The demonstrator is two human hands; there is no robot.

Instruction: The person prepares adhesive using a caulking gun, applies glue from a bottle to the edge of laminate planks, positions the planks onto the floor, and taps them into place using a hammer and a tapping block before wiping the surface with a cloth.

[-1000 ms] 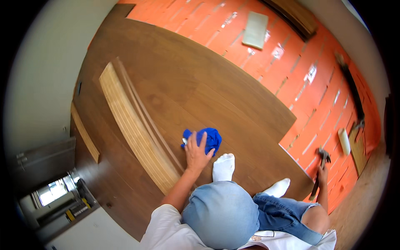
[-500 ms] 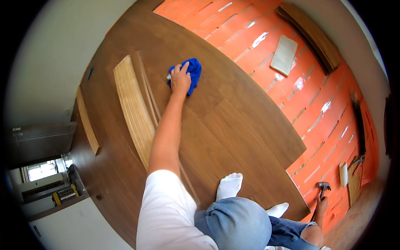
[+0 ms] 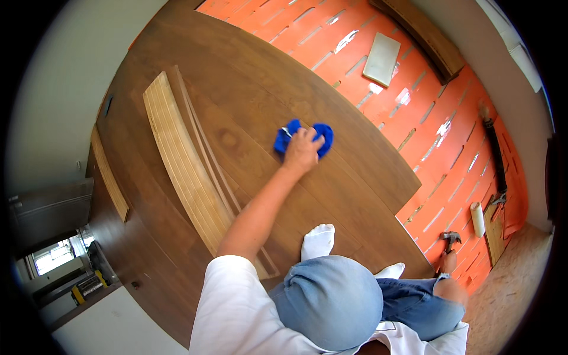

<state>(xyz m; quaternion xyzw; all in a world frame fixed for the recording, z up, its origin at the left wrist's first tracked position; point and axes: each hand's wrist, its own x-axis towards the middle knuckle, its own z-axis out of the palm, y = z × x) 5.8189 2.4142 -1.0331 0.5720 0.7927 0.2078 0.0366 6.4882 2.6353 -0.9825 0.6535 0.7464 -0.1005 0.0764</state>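
Observation:
My left hand (image 3: 303,151) presses a crumpled blue cloth (image 3: 323,139) onto the brown plank floor (image 3: 331,189), its fingers curled over the bunched fabric. A small whitish patch shows at the cloth's left part. At the lower right, my right hand (image 3: 448,263) is closed round a claw hammer (image 3: 451,237), whose head points up over the orange underlay. Part of the hammer's handle is hidden behind my hand and knee. To the left of the cloth lies a pale, ribbed plank (image 3: 180,154), with a thin strip (image 3: 204,139) beside it.
Orange slotted underlay (image 3: 438,171) covers the right side, holding a white rectangular block (image 3: 381,59), stacked brown planks (image 3: 426,44), a black bar (image 3: 496,154), and a whitish roll (image 3: 477,219). A narrow board (image 3: 109,174) lies by the left wall. My socked foot (image 3: 318,241) rests near the knee.
My left hand has slid the blue cloth right and toward me across the planks. My right hand keeps hold of the hammer. The whole view has shifted slightly.

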